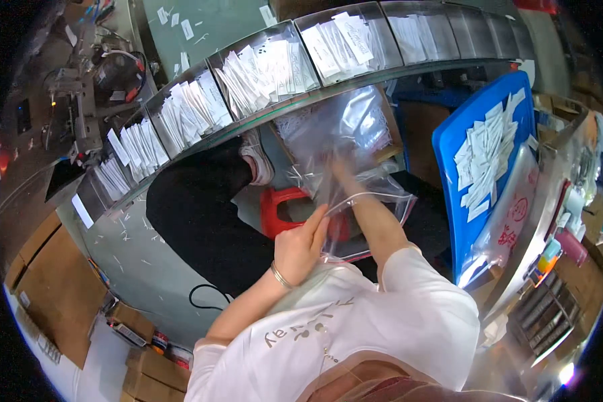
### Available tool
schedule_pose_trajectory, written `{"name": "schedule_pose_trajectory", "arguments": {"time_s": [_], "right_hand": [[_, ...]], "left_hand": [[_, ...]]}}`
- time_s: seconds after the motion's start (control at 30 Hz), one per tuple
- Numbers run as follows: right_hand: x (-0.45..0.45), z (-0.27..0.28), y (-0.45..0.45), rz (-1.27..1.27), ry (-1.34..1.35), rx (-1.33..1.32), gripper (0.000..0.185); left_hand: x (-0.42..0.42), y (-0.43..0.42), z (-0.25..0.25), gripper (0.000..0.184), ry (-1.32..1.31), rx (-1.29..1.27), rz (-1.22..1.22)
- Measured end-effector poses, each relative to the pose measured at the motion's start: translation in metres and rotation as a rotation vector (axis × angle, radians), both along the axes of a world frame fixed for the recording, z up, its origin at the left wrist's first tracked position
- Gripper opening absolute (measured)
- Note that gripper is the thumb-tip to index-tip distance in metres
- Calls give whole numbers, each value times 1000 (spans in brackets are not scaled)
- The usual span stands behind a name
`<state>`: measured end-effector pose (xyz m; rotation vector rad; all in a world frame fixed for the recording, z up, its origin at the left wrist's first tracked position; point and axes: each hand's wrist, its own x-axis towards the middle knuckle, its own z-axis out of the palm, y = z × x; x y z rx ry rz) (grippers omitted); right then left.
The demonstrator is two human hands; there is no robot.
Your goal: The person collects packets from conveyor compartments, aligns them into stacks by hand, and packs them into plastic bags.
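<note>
A clear plastic bag (382, 189) hangs open in front of my shirt. My left hand (300, 246), with a bracelet at the wrist, is closed on the bag's edge. The right arm reaches into the bag's mouth, and my right hand (335, 167) is blurred behind the film, so its fingers cannot be made out. Beyond it, crumpled clear plastic (365, 120) lies over a cardboard box (390, 124) with small white strips inside. A red stool (275, 213) stands below the bag.
Clear bins (264, 70) full of white paper-like strips form a curved row ahead. A blue tray (449, 154) of similar strips is at the right. Cardboard boxes (60, 288) stand at the left; scraps litter the floor (130, 251).
</note>
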<state>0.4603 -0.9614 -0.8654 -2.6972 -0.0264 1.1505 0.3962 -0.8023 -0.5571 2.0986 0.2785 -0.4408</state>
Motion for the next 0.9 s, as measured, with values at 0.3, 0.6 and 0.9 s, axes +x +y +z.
{"name": "schedule_pose_trajectory", "arguments": {"time_s": [0.3, 0.6, 0.9], "right_hand": [[43, 320, -14, 256, 456, 857, 34], [284, 270, 42, -176, -211, 268, 116], [286, 242, 73, -220, -296, 129, 125]], "left_hand": [[27, 13, -20, 21, -196, 22, 8], [13, 1, -29, 24, -251, -70, -109], [12, -2, -36, 23, -286, -126, -61]]}}
